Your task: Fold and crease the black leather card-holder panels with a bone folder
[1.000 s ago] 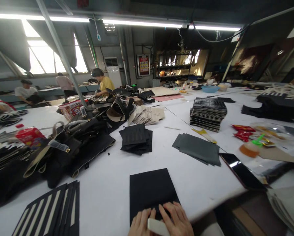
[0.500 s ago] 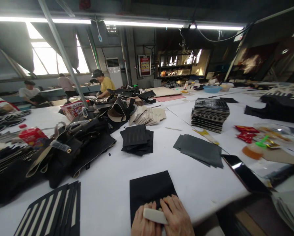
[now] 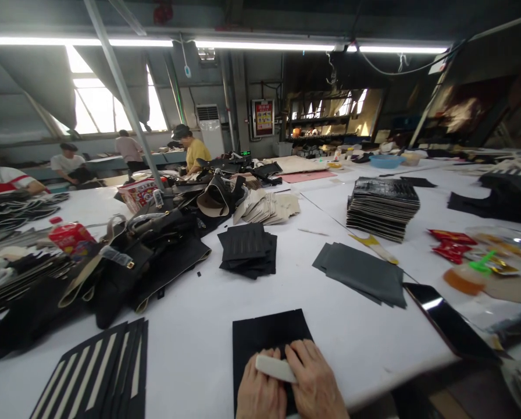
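Observation:
A flat black panel (image 3: 264, 333) lies on the white table (image 3: 191, 326) right in front of me. My left hand (image 3: 259, 394) and my right hand (image 3: 313, 381) both rest on its near end. Together they press a small white bar-shaped tool (image 3: 275, 368) flat against the panel, each hand gripping one end.
Black striped pieces (image 3: 97, 375) lie at the near left. A heap of bags and straps (image 3: 134, 262) fills the left. Ahead sit a black stack (image 3: 248, 249), grey sheets (image 3: 365, 272), a tall dark stack (image 3: 382, 206) and a phone (image 3: 450, 329). Several people work at far tables.
Both hands have slid the white tool a little forward along the black panel. The view has shifted slightly to the left.

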`<state>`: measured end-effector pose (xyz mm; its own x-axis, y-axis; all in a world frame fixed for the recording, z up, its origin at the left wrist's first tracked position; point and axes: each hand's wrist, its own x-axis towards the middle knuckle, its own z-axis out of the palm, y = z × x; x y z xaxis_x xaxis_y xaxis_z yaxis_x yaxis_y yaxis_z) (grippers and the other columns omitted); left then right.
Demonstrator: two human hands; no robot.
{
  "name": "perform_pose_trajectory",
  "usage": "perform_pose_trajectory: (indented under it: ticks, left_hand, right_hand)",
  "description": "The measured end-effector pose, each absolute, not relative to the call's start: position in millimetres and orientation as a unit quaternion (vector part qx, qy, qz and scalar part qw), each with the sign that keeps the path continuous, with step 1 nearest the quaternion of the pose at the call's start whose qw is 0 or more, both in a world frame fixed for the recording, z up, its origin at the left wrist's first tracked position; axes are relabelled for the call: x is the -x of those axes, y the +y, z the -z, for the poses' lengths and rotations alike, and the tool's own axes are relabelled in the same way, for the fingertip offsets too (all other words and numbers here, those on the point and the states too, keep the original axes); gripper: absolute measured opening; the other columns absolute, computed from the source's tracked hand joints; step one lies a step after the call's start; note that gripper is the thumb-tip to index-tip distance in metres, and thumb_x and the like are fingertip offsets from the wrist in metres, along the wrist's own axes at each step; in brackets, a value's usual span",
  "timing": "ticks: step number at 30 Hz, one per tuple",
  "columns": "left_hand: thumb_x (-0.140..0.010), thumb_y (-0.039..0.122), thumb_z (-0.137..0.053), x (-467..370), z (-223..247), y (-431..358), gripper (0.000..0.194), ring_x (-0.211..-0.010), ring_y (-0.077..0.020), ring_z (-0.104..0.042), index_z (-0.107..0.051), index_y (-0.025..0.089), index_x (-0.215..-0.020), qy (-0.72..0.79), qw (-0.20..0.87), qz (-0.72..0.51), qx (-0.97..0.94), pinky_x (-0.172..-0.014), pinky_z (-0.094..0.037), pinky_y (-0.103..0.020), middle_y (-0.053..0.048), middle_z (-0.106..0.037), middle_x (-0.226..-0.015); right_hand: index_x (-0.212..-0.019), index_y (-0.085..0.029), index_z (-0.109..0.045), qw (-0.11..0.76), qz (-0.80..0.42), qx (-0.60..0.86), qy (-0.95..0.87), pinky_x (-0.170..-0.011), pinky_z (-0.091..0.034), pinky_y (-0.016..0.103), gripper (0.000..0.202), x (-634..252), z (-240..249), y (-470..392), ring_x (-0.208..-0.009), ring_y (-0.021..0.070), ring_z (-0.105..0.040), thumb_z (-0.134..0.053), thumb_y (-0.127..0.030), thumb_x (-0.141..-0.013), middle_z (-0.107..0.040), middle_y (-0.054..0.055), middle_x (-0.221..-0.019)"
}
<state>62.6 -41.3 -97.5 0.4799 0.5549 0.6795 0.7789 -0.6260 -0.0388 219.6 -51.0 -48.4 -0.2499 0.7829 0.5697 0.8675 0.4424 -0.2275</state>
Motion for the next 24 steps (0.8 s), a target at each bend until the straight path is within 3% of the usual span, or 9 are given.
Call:
perform_pose_trajectory:
  ticks: [3, 6, 12, 17, 24]
  left_hand:
    - [-0.081, 0.016, -0.042, -66, 101, -42, 0.031, -0.088, -0.0207, -0.061, -0.062, 0.018, -0.104, -0.404, 0.179, 0.402, 0.802, -0.076, -0.049, -0.034, -0.007, -0.067, -0.097]
    - [-0.081, 0.014, -0.038, -65, 94, -39, 0.032, -0.081, -0.0186, -0.062, -0.062, 0.017, -0.102, -0.399, 0.182, 0.415, 0.797, -0.073, -0.05, -0.031, -0.007, -0.066, -0.09]
    - [-0.084, 0.024, -0.045, -70, 81, -31, 0.03, -0.101, -0.0222, -0.056, -0.059, 0.018, -0.109, -0.419, 0.182, 0.332, 0.825, -0.087, -0.046, -0.035, -0.007, -0.064, -0.107]
    - [-0.082, 0.023, -0.046, -77, 82, -32, 0.032, -0.098, -0.0206, -0.057, -0.059, 0.019, -0.111, -0.442, 0.13, 0.31, 0.832, -0.088, -0.045, -0.035, -0.003, -0.065, -0.103]
    - [-0.083, 0.021, -0.043, -69, 85, -29, 0.032, -0.097, -0.0201, -0.057, -0.06, 0.017, -0.109, -0.412, 0.156, 0.362, 0.821, -0.086, -0.047, -0.033, -0.005, -0.066, -0.1]
  right_hand:
    - [-0.098, -0.019, -0.058, 0.356, 0.07, 0.528, -0.768, -0.076, -0.044, 0.035, 0.028, -215, 59, -55, -0.079, 0.0211, -0.05, -0.039, -0.013, -0.079, -0.057, 0.006, -0.085]
    - [-0.096, -0.019, -0.058, 0.328, 0.074, 0.516, -0.788, -0.071, -0.044, 0.034, 0.024, -218, 58, -55, -0.076, 0.0206, -0.05, -0.044, -0.015, -0.078, -0.057, 0.005, -0.083]
    - [-0.111, -0.018, -0.056, 0.284, 0.123, 0.484, -0.819, -0.086, -0.043, 0.034, 0.037, -227, 39, -41, -0.096, 0.0219, -0.053, -0.047, -0.014, -0.075, -0.061, 0.007, -0.106]
    - [-0.105, -0.019, -0.059, 0.323, 0.092, 0.503, -0.797, -0.083, -0.045, 0.031, 0.034, -221, 39, -40, -0.087, 0.0198, -0.055, -0.044, -0.012, -0.076, -0.062, 0.005, -0.096]
    - [-0.104, -0.018, -0.06, 0.32, 0.109, 0.498, -0.798, -0.073, -0.048, 0.03, 0.031, -223, 41, -44, -0.08, 0.0195, -0.055, -0.045, -0.015, -0.077, -0.061, 0.006, -0.089]
